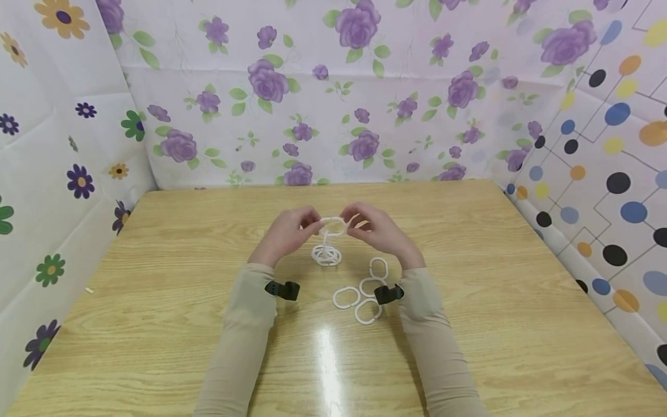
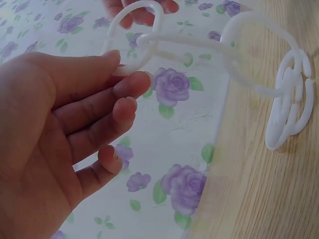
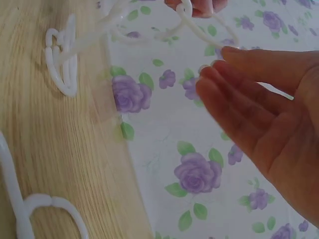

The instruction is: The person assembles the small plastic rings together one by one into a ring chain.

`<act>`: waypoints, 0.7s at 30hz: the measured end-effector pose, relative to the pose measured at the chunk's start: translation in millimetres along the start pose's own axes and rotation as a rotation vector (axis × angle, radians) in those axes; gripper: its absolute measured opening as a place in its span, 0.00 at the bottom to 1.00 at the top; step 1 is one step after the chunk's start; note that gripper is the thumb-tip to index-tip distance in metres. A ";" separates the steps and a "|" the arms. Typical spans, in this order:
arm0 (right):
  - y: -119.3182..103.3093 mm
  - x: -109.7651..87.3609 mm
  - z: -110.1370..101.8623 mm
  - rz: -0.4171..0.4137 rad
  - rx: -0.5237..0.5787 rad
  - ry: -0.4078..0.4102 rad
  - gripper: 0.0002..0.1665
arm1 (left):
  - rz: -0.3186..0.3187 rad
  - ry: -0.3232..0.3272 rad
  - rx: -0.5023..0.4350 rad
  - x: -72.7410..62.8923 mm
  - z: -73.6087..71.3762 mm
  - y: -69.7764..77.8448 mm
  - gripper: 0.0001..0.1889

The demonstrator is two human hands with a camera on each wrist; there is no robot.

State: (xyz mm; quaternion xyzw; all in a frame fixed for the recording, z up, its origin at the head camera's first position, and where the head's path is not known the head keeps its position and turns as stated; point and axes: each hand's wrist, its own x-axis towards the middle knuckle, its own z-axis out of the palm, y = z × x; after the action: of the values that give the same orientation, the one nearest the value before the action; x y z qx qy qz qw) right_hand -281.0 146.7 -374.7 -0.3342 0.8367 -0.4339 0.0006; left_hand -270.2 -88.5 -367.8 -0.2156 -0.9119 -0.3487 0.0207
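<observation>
A white oval plastic chain link [image 1: 333,234] is held up between both hands over the table. My left hand [image 1: 293,230] pinches its left end between thumb and forefinger, and the other fingers are loosely bent in the left wrist view. At its opposite end is my right hand [image 1: 372,226], thumb and fingertips gathered at the rim. From this top link [image 2: 158,25] more joined links run down to a small heap of white links [image 1: 327,264] on the table. In the right wrist view that heap [image 3: 70,74] lies left of the right hand [image 3: 269,99].
Several loose white links [image 1: 369,322] lie on the wooden table [image 1: 156,324], below and partly beside the right wrist. A tiny white piece [image 1: 90,290] sits near the table's left edge. Flowered cloth [image 1: 312,116] rises behind the table, with patterned cloths on both sides.
</observation>
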 end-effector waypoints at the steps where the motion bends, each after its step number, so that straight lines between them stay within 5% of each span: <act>1: 1.2 -0.7 -1.5 0.003 -0.013 -0.010 0.18 | -0.001 0.002 0.000 -0.1 -0.3 0.3 0.10; 13: 14.2 -14.9 -18.8 0.143 -0.134 -0.202 0.20 | 0.000 0.007 0.000 -1.4 -3.4 2.6 0.09; 21: 27.0 -25.0 -23.5 0.302 -0.306 -0.386 0.09 | 0.009 0.006 -0.001 -4.1 -3.5 0.9 0.08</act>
State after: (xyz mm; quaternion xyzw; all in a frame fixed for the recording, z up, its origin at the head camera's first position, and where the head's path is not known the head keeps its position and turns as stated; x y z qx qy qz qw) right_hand -283.5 188.5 -386.8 -0.2785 0.9170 -0.2260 0.1743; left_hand -266.5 -91.8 -365.3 -0.2187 -0.9106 -0.3497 0.0249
